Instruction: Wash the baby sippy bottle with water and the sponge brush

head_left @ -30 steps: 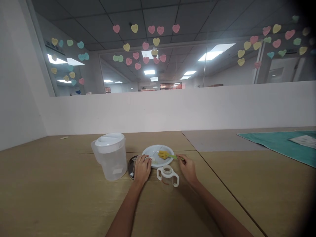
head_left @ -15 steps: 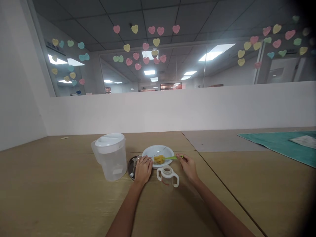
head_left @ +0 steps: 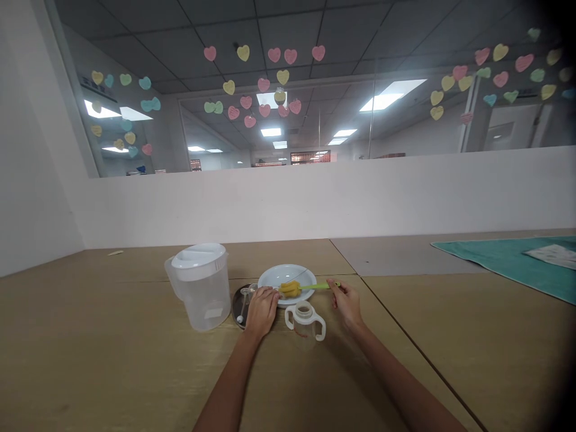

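My right hand point(head_left: 347, 303) pinches the green handle of a bottle brush point(head_left: 291, 289) with a yellow sponge head. The sponge head is over the near left part of a white plate point(head_left: 288, 269). Against that sponge is my left hand point(head_left: 262, 311), fingers curled round a small clear piece that they mostly hide. In front of the plate, a clear cup with a white two-handled collar point(head_left: 305, 313) stands upright, its top uncovered. A dark round dish point(head_left: 237, 307) lies partly under my left hand, bearing a thin white-tipped piece point(head_left: 242, 311).
A translucent lidded pitcher point(head_left: 204, 294) stands left of the dark dish. At the far right a green cloth point(head_left: 486, 255) lies on the table, with a pale patterned sheet point(head_left: 553, 255) on it. A white wall point(head_left: 288, 204) with a window rises behind the table.
My right hand has moved slightly to the right with the brush handle. The sponge head has shifted and turned a little beside my left hand, which stays nearly in place.
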The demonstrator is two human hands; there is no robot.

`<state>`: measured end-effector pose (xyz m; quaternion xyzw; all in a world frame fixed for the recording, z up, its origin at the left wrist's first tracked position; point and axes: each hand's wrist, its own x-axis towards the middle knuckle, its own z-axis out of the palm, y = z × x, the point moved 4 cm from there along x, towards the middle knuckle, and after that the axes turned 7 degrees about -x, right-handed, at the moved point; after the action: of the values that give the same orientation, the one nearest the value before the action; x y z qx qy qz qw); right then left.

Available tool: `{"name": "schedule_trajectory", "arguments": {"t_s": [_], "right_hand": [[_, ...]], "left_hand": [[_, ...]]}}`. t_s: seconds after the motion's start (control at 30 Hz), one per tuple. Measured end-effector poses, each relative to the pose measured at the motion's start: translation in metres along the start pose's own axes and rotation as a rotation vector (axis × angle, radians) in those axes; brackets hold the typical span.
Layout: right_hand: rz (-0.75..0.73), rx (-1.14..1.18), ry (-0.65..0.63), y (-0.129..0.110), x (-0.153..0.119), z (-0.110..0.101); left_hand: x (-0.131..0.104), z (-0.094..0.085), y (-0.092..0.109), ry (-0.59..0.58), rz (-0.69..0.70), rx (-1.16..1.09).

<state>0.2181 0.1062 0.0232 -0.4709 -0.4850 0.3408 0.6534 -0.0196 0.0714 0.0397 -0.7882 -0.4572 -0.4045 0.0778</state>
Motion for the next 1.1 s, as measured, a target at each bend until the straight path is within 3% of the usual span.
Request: {"name": "schedule_trajectory", "arguments": {"t_s": [0.17, 0.3, 0.43, 0.57, 0.63, 0.8, 1.0, 1.1], "right_hand": [[-0.043, -0.004, 0.101, -0.003, 0.0, -0.005], [0.09, 0.196, 0.164, -0.001, 0.003, -0.009], [0.292, 0.382, 0.058, 0.002, 0.002, -0.002], [0.285, 0.367, -0.052, 0.0, 0.0, 0.004], [0.24, 0.336, -0.037, 0.002, 0.001, 0.003], [0.098, 0.217, 0.098, 0.003, 0.003, -0.005], [0.159, 0.31, -0.035, -0.004, -0.002, 0.002], [0.174, 0.33, -0.034, -0.009, -0.004, 0.002]], "left_hand": [[0.001, -0.003, 0.0, 0.105, -0.014, -0.078], [0.0, -0.003, -0.008, 0.217, -0.099, -0.167], [-0.001, -0.002, -0.016, 0.325, -0.169, -0.253], [-0.002, -0.004, -0.02, 0.426, -0.26, -0.33], [-0.002, -0.006, -0.018, 0.428, -0.261, -0.324], [0.0, -0.008, -0.005, 0.34, -0.102, -0.195], [-0.001, -0.008, -0.007, 0.327, -0.092, -0.172], [-0.001, -0.008, -0.005, 0.324, -0.096, -0.199]]}}
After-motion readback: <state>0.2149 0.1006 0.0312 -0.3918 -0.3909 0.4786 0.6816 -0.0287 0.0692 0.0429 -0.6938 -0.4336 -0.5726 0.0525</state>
